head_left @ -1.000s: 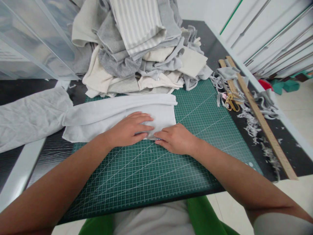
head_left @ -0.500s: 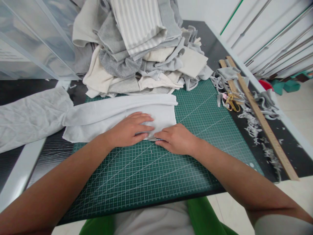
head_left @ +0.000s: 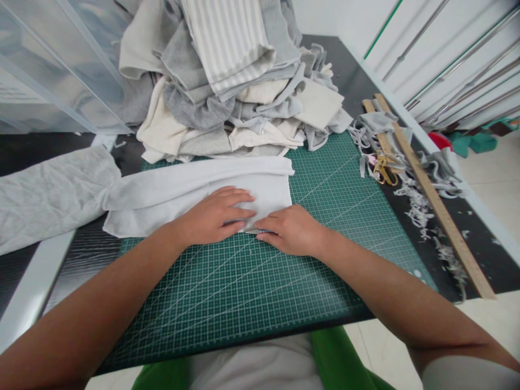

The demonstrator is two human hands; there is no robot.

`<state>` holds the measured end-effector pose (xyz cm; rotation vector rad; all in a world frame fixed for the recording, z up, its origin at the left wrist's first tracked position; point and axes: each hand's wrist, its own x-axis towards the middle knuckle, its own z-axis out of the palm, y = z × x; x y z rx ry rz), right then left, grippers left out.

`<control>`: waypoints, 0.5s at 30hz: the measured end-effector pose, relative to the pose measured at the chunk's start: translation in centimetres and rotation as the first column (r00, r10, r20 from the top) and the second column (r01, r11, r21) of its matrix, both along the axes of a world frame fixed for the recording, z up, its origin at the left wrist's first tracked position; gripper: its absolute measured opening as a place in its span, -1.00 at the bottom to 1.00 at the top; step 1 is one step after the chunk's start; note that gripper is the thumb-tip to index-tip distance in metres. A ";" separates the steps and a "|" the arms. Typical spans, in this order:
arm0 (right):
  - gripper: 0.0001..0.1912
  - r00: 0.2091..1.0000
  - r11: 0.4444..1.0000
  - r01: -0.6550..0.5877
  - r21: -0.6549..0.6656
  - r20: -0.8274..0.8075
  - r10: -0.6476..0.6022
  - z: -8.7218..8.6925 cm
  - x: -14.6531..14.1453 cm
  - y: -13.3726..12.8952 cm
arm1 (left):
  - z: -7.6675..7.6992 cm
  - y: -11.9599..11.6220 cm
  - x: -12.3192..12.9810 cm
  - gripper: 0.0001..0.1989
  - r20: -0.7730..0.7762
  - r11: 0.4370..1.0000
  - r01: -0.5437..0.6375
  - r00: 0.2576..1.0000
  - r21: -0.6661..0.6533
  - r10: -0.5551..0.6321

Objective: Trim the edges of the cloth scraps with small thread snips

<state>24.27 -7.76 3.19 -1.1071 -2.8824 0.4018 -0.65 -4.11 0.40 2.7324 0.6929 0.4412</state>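
Note:
A long piece of pale grey-white fabric (head_left: 268, 189) lies across the green cutting mat (head_left: 252, 292), its far edge folded over. My left hand (head_left: 215, 215) rests flat on the fabric, fingers spread. Close beside it, my right hand (head_left: 290, 230) is closed at the near edge of the cloth. Between its thumb and fingers shows a slim, small metal tool (head_left: 264, 231), its tip pointing left along that edge. Most of the tool is hidden by the hand, so its exact kind is unclear.
Behind the fabric rises a heap of grey, cream and striped cloths (head_left: 231, 49). To the right lie gold-handled scissors (head_left: 384, 170), a wooden ruler (head_left: 439, 211) and fabric scraps (head_left: 416, 208). A crumpled grey cloth (head_left: 52, 195) is at left, near translucent bins (head_left: 60, 59).
Both hands stay almost in place. A little more of the metal tool's tip shows to the left of my right fingers.

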 end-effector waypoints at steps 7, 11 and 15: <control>-0.69 1.000 1.000 0.005 -0.005 0.009 -0.005 0.0 -0.1 0.0 | -0.1 0.0 -0.1 -0.69 -0.008 1.000 0.003 1.000 0.014 -0.003; -0.69 1.000 1.000 0.004 -0.008 0.011 -0.004 -0.1 0.0 0.1 | 0.0 0.0 -0.1 -0.69 -0.006 1.000 0.006 1.000 0.019 -0.006; -0.70 1.000 1.000 0.001 -0.007 0.001 -0.001 -0.4 0.1 0.1 | 0.1 0.0 0.0 -0.69 0.002 1.000 0.006 1.000 0.021 -0.006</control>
